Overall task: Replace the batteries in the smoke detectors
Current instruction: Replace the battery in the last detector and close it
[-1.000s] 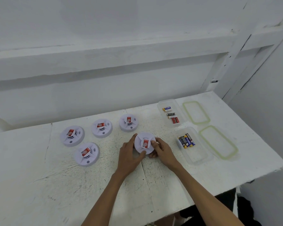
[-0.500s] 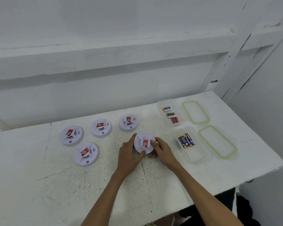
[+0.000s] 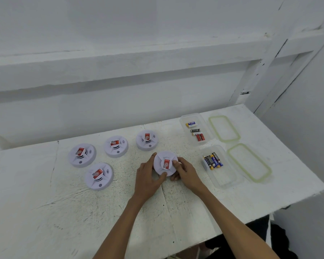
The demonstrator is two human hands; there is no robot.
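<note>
A round white smoke detector [image 3: 163,159] with a red label sits on the white table [image 3: 45,212], held between both hands. My left hand [image 3: 148,178] grips its left and near rim. My right hand [image 3: 185,172] holds its right side, thumb on the label. Several other white detectors lie to the left: one at the far middle [image 3: 147,140], one beside it [image 3: 116,146], one further left [image 3: 82,155] and one nearer [image 3: 99,176]. A clear tub [image 3: 223,176] holds several blue-and-yellow batteries [image 3: 213,160]. A second tub [image 3: 187,135] holds mixed batteries [image 3: 195,130].
Two green-rimmed clear lids lie right of the tubs, one far [image 3: 224,128] and one near [image 3: 249,162]. A white wall with a ledge rises behind the table. The table's right and near edges drop off to a dark floor area.
Almost nothing: both hands stay on the same detector, with only a slight shift of the fingers.
</note>
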